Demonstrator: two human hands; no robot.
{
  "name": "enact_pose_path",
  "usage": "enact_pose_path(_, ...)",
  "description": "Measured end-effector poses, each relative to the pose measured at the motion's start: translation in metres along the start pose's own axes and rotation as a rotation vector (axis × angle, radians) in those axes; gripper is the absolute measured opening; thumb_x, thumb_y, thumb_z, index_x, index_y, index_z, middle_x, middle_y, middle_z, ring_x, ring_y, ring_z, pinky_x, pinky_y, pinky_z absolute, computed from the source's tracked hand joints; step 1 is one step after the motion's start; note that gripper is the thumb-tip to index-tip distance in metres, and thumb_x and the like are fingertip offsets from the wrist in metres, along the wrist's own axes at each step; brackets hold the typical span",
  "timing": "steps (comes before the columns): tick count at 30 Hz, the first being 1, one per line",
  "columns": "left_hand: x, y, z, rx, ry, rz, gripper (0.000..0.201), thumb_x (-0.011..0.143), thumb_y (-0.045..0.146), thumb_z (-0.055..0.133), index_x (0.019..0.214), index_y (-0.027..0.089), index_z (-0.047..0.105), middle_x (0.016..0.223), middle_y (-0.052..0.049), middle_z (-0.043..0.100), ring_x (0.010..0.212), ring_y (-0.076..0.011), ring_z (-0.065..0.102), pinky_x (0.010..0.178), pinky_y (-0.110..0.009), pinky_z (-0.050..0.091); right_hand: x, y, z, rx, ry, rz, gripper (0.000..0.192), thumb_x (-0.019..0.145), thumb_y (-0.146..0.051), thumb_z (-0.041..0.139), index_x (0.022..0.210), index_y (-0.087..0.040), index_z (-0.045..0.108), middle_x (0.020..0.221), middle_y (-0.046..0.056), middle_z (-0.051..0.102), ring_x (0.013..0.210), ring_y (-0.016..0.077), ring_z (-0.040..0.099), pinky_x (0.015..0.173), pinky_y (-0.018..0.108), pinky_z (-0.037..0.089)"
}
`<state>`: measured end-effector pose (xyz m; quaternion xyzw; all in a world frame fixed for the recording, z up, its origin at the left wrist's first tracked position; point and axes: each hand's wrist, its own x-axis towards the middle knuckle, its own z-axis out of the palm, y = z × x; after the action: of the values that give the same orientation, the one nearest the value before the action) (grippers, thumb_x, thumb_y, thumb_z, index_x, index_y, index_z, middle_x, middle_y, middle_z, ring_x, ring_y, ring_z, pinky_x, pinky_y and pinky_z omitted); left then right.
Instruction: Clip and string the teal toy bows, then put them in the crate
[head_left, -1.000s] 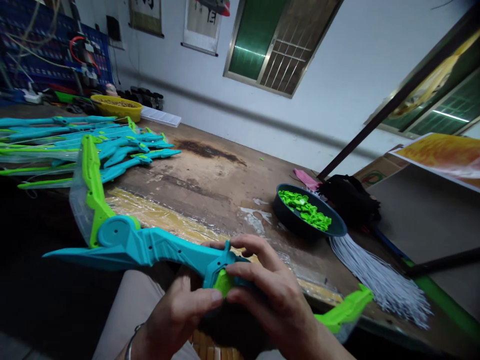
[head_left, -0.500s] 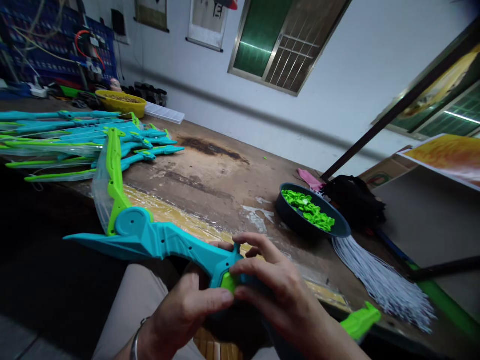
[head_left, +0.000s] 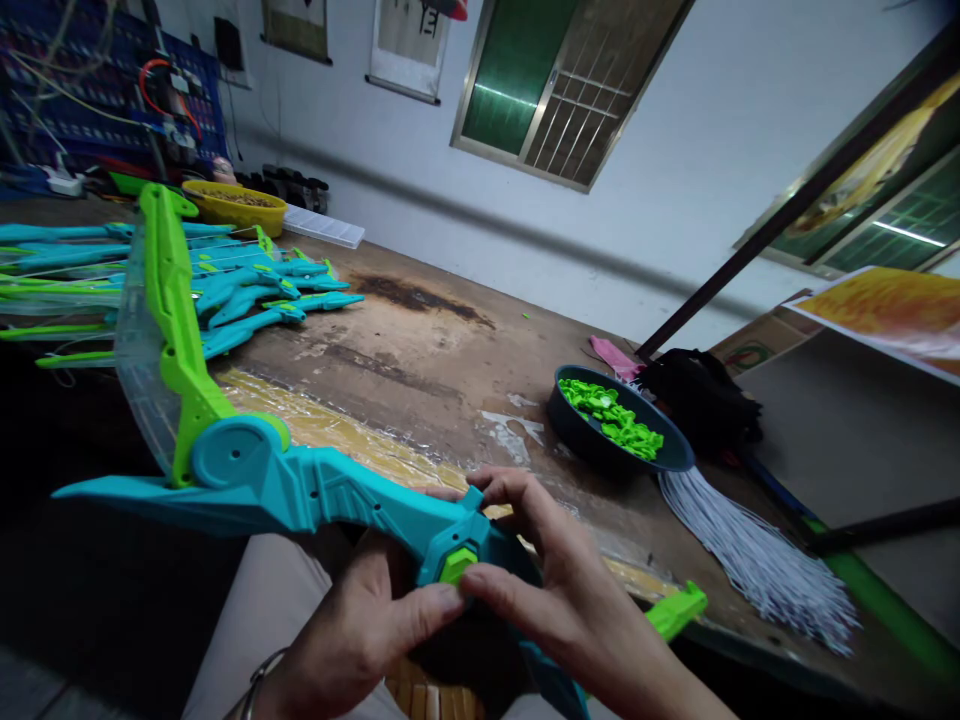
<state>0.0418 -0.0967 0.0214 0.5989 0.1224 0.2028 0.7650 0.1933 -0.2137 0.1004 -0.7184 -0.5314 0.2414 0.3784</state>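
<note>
Toy bow, teal with green limbs, held low over the lap at the near table edge. Left hand grips under the handle; right hand closes over it, thumb and fingertip pinching the green hex cap. Step looks like seating the cap; next likely firm, square pressure. Bowl of green caps sits just beyond; finished bows lie far left.

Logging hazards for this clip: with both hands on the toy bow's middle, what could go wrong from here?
1. The left hand and right hand pinch at the small green insert; it might slip out before it seats.
2. The toy bow juts far left, off the table; its green limb could swing into the pile of bows.
3. Its other green tip sits near the white strings and may snag them.
</note>
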Motion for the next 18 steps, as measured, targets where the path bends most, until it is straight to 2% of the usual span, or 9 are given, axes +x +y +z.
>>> enact_pose_path(2,-0.003,0.005,0.0,0.003,-0.018,-0.015,0.061,0.09,0.04,0.065,0.147,0.025,0.048,0.146,-0.009,0.057,0.142,-0.0321,0.041,0.121,-0.05,0.028,0.0,0.001,0.001,-0.014,-0.021,0.046,0.033,0.089,-0.035,0.068,0.117,-0.026,0.053,0.116,0.003,0.064,0.102,0.021,0.061,0.086,0.033,0.05)
enact_pose_path(3,-0.004,0.007,0.0,-0.004,-0.033,-0.017,0.061,0.09,0.041,0.065,0.147,0.025,0.049,0.146,-0.009,0.057,0.142,-0.032,0.041,0.121,-0.049,0.029,-0.001,0.001,0.001,-0.022,-0.024,0.055,0.037,0.089,-0.036,0.067,0.122,-0.026,0.053,0.116,0.004,0.064,0.102,0.0219,0.062,0.086,0.035,0.051)
enact_pose_path(7,-0.009,0.007,0.001,-0.063,-0.06,-0.072,0.067,0.086,0.037,0.071,0.148,0.029,0.047,0.151,-0.006,0.051,0.146,-0.0319,0.035,0.121,-0.047,0.029,-0.002,0.005,0.001,-0.041,-0.02,0.02,0.052,0.091,-0.039,0.065,0.139,-0.028,0.048,0.136,0.007,0.057,0.122,0.0274,0.056,0.102,0.043,0.046)
enact_pose_path(11,-0.014,0.003,0.006,-0.073,-0.021,-0.13,0.073,0.083,0.028,0.073,0.149,0.029,0.043,0.153,-0.007,0.048,0.144,-0.0329,0.038,0.121,-0.048,0.029,-0.004,0.007,-0.001,-0.066,-0.069,0.038,0.048,0.093,-0.042,0.061,0.137,-0.027,0.05,0.135,0.008,0.058,0.12,0.0284,0.057,0.1,0.045,0.048)
enact_pose_path(14,-0.017,-0.001,0.009,-0.042,0.014,-0.124,0.066,0.086,0.032,0.069,0.148,0.025,0.045,0.148,-0.011,0.052,0.142,-0.0357,0.04,0.119,-0.051,0.032,-0.006,0.008,-0.001,-0.135,-0.084,0.05,0.047,0.093,-0.04,0.06,0.137,-0.027,0.047,0.131,0.008,0.06,0.118,0.0284,0.058,0.099,0.046,0.048)
enact_pose_path(18,-0.019,-0.01,0.013,0.028,0.055,-0.138,0.055,0.088,0.037,0.066,0.14,0.021,0.054,0.14,-0.012,0.059,0.138,-0.0379,0.043,0.116,-0.052,0.036,-0.009,0.014,0.004,-0.217,-0.101,0.013,0.041,0.095,-0.034,0.057,0.133,-0.026,0.044,0.128,0.009,0.06,0.114,0.0269,0.059,0.09,0.04,0.051)
